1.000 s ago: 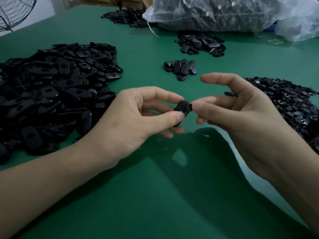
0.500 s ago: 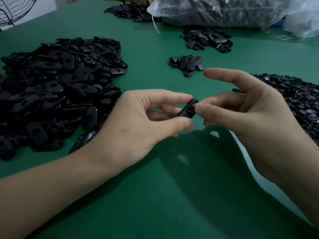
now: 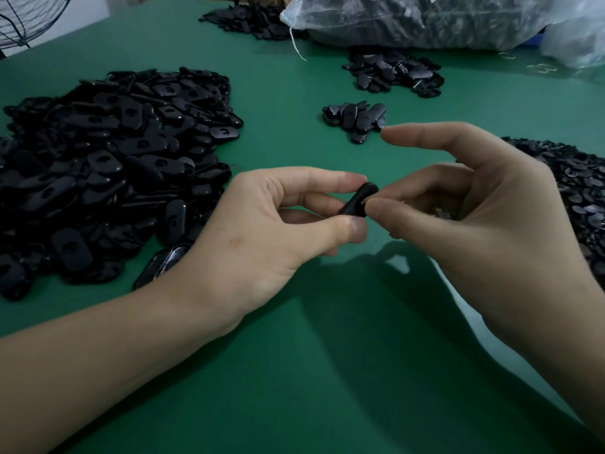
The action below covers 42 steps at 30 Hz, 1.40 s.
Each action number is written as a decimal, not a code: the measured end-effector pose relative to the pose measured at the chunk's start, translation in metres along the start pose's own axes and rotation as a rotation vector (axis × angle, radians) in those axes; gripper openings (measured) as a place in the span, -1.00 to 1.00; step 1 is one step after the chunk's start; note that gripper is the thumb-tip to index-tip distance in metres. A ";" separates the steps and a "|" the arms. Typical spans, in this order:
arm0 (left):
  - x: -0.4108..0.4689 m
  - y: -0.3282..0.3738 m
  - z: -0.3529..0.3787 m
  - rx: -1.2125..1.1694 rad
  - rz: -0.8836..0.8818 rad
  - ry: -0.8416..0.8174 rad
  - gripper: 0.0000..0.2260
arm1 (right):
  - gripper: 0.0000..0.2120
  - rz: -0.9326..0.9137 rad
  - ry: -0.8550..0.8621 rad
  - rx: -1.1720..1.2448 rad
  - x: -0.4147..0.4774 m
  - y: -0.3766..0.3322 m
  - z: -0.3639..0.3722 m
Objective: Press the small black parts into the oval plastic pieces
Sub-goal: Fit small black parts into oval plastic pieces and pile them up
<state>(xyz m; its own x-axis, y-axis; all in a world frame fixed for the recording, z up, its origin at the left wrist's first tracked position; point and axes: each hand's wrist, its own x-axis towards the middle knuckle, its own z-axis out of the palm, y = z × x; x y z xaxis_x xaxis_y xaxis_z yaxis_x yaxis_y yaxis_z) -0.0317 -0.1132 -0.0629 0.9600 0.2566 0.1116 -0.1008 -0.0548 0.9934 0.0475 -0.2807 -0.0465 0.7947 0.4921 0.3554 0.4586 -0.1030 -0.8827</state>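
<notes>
green table [image 3: 294,388] w/ blk part piles [image 3: 108,165], bag [image 3: 409,21] at back, fan [image 3: 29,21] top-left, left hand [image 3: 262,231] & right hand [image 3: 474,217] pinching oval piece [image 3: 358,201]

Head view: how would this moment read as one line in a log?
left hand: pinches oval piece | right hand: pinches its other end, index finger raised | where: above table
</notes>
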 end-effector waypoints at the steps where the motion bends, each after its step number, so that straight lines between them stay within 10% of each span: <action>1: 0.000 -0.001 0.000 0.001 0.000 0.003 -0.71 | -0.55 0.000 -0.003 -0.018 0.000 0.000 0.001; 42: -0.001 -0.007 0.004 -0.037 0.022 0.028 -0.82 | -0.81 -0.406 0.122 -0.835 -0.012 -0.016 0.010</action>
<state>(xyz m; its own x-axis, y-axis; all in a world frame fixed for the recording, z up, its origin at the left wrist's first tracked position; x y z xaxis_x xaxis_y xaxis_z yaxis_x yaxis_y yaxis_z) -0.0306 -0.1170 -0.0703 0.9499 0.2825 0.1334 -0.1316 -0.0254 0.9910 0.0264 -0.2763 -0.0396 0.5252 0.5374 0.6598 0.8098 -0.5539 -0.1935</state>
